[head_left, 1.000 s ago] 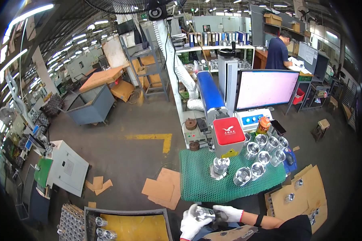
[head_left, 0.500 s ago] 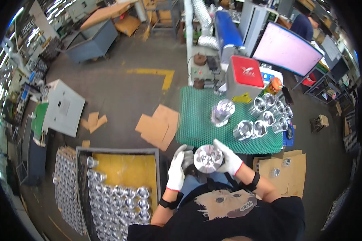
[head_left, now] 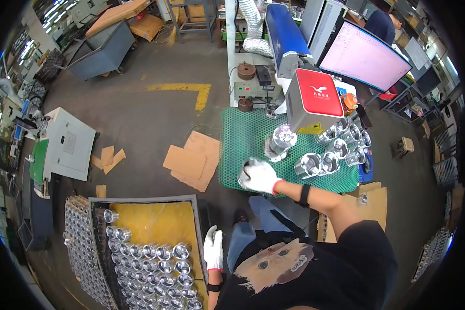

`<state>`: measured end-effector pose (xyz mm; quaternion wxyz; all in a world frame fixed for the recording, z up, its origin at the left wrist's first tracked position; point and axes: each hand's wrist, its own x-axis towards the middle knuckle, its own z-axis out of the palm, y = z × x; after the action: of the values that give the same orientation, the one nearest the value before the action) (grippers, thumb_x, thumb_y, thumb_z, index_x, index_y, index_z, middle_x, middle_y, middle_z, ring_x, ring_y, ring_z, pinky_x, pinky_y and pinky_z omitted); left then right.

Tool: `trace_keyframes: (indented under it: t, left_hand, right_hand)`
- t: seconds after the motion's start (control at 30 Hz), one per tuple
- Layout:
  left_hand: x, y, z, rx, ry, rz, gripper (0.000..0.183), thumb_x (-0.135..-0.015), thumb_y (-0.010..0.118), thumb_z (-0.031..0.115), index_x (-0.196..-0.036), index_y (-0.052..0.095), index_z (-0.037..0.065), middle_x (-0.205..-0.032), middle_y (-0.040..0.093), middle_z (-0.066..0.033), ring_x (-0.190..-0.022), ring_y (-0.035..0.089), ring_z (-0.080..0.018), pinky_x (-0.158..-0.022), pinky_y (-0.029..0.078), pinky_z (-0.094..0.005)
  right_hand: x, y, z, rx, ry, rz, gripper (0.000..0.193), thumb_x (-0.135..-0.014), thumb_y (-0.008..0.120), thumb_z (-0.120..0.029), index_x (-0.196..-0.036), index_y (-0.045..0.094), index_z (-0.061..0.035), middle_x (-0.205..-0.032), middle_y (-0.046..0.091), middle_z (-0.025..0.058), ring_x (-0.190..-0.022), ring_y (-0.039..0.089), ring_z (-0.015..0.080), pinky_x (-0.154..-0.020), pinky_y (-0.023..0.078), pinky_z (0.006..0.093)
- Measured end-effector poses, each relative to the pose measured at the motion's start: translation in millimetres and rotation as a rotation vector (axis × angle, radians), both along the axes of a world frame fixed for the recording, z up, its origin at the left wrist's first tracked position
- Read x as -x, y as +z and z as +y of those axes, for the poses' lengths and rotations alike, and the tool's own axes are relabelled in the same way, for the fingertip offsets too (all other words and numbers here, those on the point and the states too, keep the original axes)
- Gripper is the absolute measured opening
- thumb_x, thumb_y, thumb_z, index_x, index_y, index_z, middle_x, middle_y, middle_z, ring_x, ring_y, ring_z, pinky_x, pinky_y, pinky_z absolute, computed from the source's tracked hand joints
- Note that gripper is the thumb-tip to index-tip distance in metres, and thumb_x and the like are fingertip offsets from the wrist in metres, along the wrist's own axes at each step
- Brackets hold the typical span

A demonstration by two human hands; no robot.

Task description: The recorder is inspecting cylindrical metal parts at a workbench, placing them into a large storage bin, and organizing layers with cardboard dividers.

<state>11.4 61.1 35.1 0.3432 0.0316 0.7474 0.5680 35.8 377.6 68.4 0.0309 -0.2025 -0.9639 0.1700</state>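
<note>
R hand [head_left: 261, 176] held a shiny metal cup [head_left: 242, 179] at the table's [head_left: 237, 135] front edge, nr its front-L corner; glove hid most of it. To handle it well, prob. best to keep a firm, even grip & carry it clear of the other cup [head_left: 284, 138] beside the red-topped box [head_left: 315, 95] & the grouped cups [head_left: 338, 149] twd the table's R edge. R fingers were curled round the held cup; fingertip contact couldn't be told. L hand [head_left: 213, 249] hung by the bin's [head_left: 144, 199] R rim, fingers straight, nearly together, w/ nothing visible in it.
</note>
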Motion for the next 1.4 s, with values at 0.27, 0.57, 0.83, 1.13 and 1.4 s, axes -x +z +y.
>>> trace_keyframes:
  t: [0.27,0.57,0.83,1.13,1.4]
  left_hand:
    - [-0.9,2.5,65.9,0.429,-0.303,0.414,0.046,-0.089,0.064,0.038,-0.125,0.062,0.010,-0.115,0.067,-0.0138,-0.099,0.067,-0.0291,-0.086,0.052,-0.0393]
    - [20.1,12.2,136.1,0.433,-0.587,0.455,0.045,-0.090,0.063,0.037,-0.124,0.062,0.006,-0.119,0.065,-0.0161,-0.109,0.064,-0.0297,-0.094,0.050,-0.0377]
    - [41.7,11.8,145.7,0.309,-0.750,0.697,0.045,-0.089,0.060,0.041,-0.121,0.062,0.009,-0.114,0.066,-0.0143,-0.105,0.063,-0.0330,-0.090,0.050,-0.0434]
    - [54.6,0.4,34.3,0.352,-0.547,0.539,0.044,-0.089,0.063,0.039,-0.121,0.063,0.008,-0.114,0.066,-0.0160,-0.102,0.065,-0.0327,-0.090,0.051,-0.0416]
    - [46.4,16.8,27.6,-0.384,-0.029,-0.680,0.052,-0.097,0.053,0.044,-0.129,0.057,0.003,-0.120,0.063,-0.0153,-0.103,0.063,-0.0257,-0.088,0.051,-0.0392]
  right_hand:
    - [84.4,-37.1,123.3,-0.228,-0.219,-0.137,0.022,-0.083,0.054,-0.016,-0.096,0.068,-0.0055,-0.095,0.067,0.0166,-0.097,0.062,0.0323,-0.089,0.044,0.0458]
    - [-43.0,4.4,24.0,-0.052,0.182,0.156,0.038,-0.076,0.067,-0.025,-0.109,0.064,-0.0053,-0.101,0.063,0.0189,-0.101,0.061,0.0343,-0.094,0.046,0.0475]
    - [-173.1,70.6,98.4,-0.214,-0.025,-0.166,0.032,-0.076,0.069,-0.035,-0.095,0.068,-0.0092,-0.087,0.066,0.0103,-0.088,0.062,0.0280,-0.075,0.049,0.0417]
    - [-184.4,-8.4,49.4,-0.282,-0.116,-0.340,0.016,-0.077,0.057,-0.011,-0.086,0.066,-0.0009,-0.090,0.063,0.0205,-0.088,0.061,0.0359,-0.071,0.049,0.0460]
    - [-72.9,86.4,-88.3,0.975,0.126,-0.150,0.042,-0.082,0.070,-0.031,-0.114,0.067,-0.0026,-0.105,0.070,0.0130,-0.093,0.068,0.0222,-0.083,0.053,0.0346]
